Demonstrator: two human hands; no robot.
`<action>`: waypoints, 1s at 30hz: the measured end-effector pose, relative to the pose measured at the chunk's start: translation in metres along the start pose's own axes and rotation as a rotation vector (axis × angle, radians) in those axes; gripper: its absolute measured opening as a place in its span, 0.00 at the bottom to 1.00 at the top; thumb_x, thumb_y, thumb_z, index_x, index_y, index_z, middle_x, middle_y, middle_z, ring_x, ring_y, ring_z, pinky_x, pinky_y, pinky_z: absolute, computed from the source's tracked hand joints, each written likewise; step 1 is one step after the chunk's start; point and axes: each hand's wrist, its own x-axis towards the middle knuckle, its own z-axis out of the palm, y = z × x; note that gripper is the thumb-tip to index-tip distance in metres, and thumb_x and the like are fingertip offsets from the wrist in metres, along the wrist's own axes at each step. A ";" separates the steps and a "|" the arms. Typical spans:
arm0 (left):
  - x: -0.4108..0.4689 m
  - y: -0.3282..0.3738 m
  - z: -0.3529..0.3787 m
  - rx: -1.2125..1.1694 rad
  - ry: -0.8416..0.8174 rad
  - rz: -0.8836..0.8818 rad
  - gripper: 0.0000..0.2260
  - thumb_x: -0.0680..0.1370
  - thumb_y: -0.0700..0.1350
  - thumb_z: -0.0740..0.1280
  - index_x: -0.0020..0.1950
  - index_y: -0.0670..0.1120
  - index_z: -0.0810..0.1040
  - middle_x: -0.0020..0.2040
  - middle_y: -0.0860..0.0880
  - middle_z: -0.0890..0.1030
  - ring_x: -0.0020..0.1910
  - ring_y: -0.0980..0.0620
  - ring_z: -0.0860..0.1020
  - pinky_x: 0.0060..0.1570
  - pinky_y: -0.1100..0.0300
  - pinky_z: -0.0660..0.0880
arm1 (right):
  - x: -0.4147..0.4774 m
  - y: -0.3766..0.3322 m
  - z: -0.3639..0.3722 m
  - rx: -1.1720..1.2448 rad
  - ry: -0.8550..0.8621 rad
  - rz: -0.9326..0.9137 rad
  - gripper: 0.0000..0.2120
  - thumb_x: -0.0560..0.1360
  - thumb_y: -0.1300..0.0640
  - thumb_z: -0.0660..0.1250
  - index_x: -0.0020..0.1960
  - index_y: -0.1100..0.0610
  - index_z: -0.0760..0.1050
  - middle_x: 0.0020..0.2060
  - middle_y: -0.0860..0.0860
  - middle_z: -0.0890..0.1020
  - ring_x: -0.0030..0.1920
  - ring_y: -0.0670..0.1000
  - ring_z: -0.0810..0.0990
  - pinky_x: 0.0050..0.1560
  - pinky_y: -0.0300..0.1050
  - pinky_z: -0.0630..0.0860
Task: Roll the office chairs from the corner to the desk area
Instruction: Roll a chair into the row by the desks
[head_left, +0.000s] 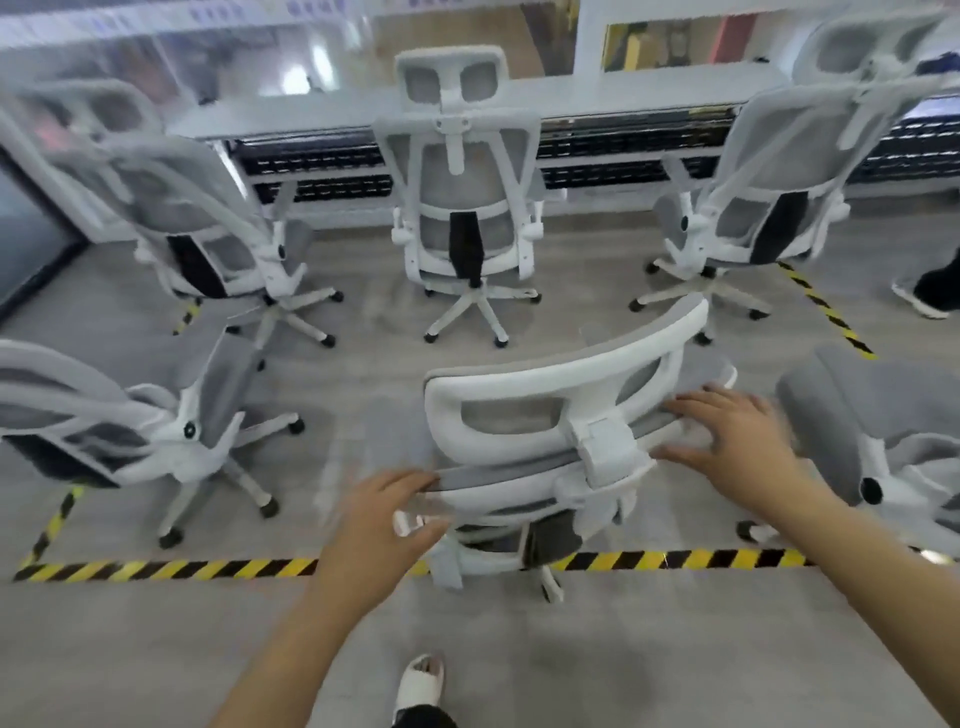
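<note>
A white-framed office chair with grey mesh (550, 395) stands just in front of me, its back toward me and its base over the striped floor tape. My left hand (384, 514) grips the left end of the backrest's top edge, fingers over it and thumb under. My right hand (737, 441) lies on the right end of that edge with fingers spread and straight. Both hands are motion-blurred.
Three matching chairs (208, 234) (467, 208) (769, 208) line the long white desk (649, 98) ahead. Two more chairs flank me at left (130, 431) and right (857, 441). Black-yellow tape (182, 569) marks the floor. Another person's shoe (930, 296) is at the right edge.
</note>
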 end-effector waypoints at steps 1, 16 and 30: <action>-0.004 0.003 0.008 -0.002 0.053 0.001 0.18 0.71 0.55 0.74 0.59 0.54 0.81 0.57 0.61 0.77 0.58 0.60 0.74 0.59 0.64 0.68 | 0.002 0.000 0.002 -0.018 0.012 -0.026 0.40 0.65 0.22 0.54 0.63 0.47 0.77 0.63 0.47 0.79 0.70 0.57 0.68 0.68 0.61 0.62; 0.096 -0.030 -0.020 -0.002 0.109 -0.133 0.16 0.67 0.55 0.78 0.48 0.54 0.76 0.50 0.57 0.74 0.53 0.56 0.72 0.47 0.67 0.66 | 0.055 -0.041 0.039 0.184 0.217 -0.047 0.27 0.63 0.34 0.69 0.52 0.52 0.80 0.48 0.47 0.79 0.56 0.57 0.69 0.58 0.56 0.71; 0.228 -0.075 -0.051 0.052 0.164 -0.056 0.19 0.67 0.62 0.75 0.48 0.56 0.72 0.51 0.59 0.70 0.54 0.55 0.70 0.46 0.57 0.70 | 0.168 -0.100 0.064 0.203 0.224 0.095 0.25 0.64 0.36 0.74 0.55 0.50 0.79 0.49 0.45 0.77 0.57 0.55 0.67 0.60 0.54 0.69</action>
